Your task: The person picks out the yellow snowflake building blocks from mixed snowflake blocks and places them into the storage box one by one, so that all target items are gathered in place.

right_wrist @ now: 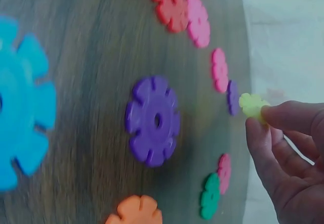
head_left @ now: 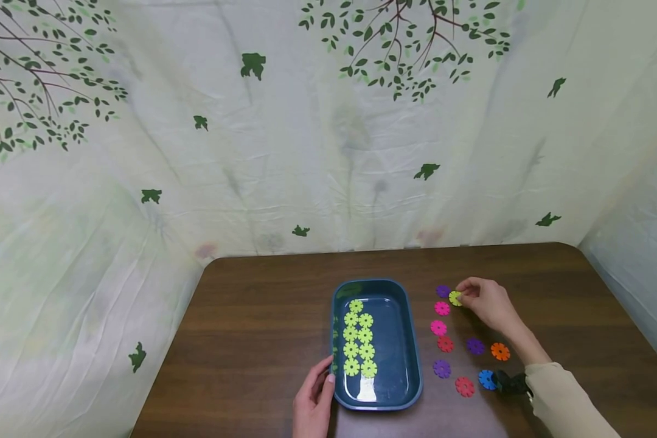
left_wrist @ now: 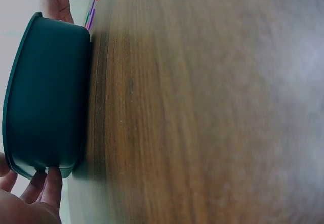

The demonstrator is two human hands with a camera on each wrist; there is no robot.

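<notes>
My right hand (head_left: 487, 303) pinches a yellow-green flower-shaped disc (right_wrist: 251, 104) between thumb and forefinger, held over the table to the right of the tray. In the head view that disc overlaps the edge of a purple disc (head_left: 443, 291). A deep blue tray (head_left: 418, 371) stands on the table with several yellow-green discs (head_left: 365, 335) laid in two columns along its left half. Beside the tray's left wall is my left hand (head_left: 313, 398), its fingertips (left_wrist: 53, 176) touching the outer side near the rim.
Several loose discs lie right of the tray: pink (head_left: 438, 328), red (head_left: 465, 387), purple (head_left: 475, 346), orange (head_left: 500, 351) and blue (head_left: 486, 380). A green disc (right_wrist: 210, 196) shows in the right wrist view. Behind the brown table (head_left: 263, 316) hangs a leaf-patterned cloth (head_left: 306, 152).
</notes>
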